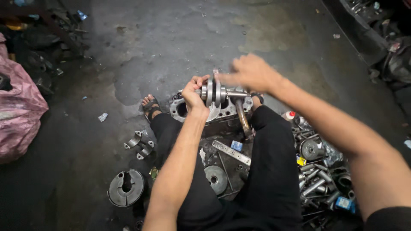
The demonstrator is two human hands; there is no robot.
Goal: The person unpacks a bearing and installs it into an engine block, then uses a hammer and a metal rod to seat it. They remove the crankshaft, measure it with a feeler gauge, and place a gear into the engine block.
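Both our hands grip a crankshaft [212, 92]: left hand [193, 93] closed on its end, right hand [250, 72] blurred on top, above the stained concrete floor [171, 38] strewn with parts.

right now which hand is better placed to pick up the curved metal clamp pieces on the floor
Left, probably. The curved grey metal clamp pieces lie on the floor by the left leg, below the left hand, which grips the steel crankshaft. The right hand is on the far side.

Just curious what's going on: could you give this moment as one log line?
left hand: grips crankshaft end | right hand: on crankshaft top, blurred | crankshaft: over engine case | floor: loose metal parts
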